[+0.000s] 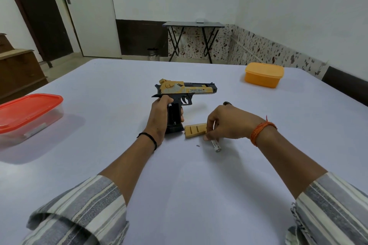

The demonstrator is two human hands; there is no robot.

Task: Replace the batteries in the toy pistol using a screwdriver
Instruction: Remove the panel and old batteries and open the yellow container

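Note:
A yellow and black toy pistol (pixel 185 90) lies on its side in the middle of the table, barrel to the right. My left hand (pixel 159 117) grips its black handle, whose battery compartment (pixel 175 114) is uncovered. The tan compartment cover (pixel 194 129) lies on the table just right of the handle. My right hand (pixel 229 123) pinches a silver battery (pixel 215 145) that points down toward me, and a dark tip, perhaps the screwdriver (pixel 226 103), sticks out above that hand. A tiny screw (pixel 197 145) lies in front of the cover.
A clear box with a red lid (pixel 29 113) stands at the table's left edge. An orange lidded box (pixel 263 74) stands at the far right. Beyond the table are a folding side table (pixel 193 25), a small bin (pixel 153 53) and a door.

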